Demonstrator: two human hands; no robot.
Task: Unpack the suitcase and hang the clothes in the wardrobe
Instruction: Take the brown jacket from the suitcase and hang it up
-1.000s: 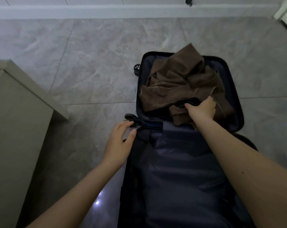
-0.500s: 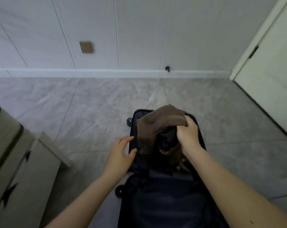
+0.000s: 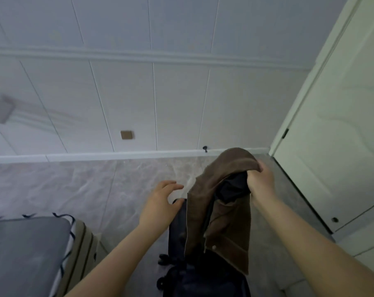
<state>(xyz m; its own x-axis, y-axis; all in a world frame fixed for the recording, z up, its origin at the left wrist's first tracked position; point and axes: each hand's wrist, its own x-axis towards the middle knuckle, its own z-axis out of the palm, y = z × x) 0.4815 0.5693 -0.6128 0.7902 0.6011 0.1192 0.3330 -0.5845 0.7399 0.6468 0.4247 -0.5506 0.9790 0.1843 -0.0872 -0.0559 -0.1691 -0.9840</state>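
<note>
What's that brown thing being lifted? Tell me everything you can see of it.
The brown garment is a soft, suede-looking piece of clothing with a dark lining showing inside and a small pale button near its lower edge. It hangs bunched and draped from the right hand, which grips its top. Its lower part dangles over the open dark suitcase. The left hand is open beside it, not touching.

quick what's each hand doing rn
Left hand: open, fingers spread, holding nothing.
Right hand: closed on the brown garment, lifted above the suitcase.
</note>
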